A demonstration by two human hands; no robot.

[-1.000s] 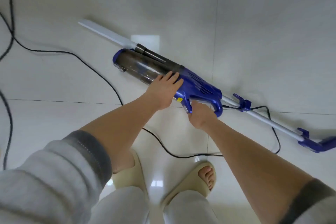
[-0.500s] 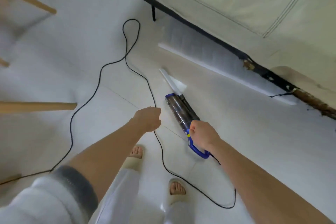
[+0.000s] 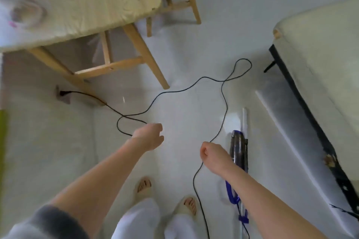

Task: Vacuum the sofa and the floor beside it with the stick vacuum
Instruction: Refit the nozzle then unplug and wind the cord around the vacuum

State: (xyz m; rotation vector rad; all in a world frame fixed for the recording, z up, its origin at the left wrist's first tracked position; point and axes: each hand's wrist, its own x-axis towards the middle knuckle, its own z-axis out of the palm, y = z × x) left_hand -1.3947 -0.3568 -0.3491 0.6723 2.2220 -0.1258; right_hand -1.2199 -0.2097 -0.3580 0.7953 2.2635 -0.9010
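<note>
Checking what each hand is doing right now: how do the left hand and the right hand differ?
The left hand hangs with loosely curled fingers and holds nothing, while the right hand is closed, seemingly around the black power cord. The left hand is over bare floor, farther from the stick vacuum; the right hand is right beside it. Both are off the vacuum, which lies on the floor.
</note>
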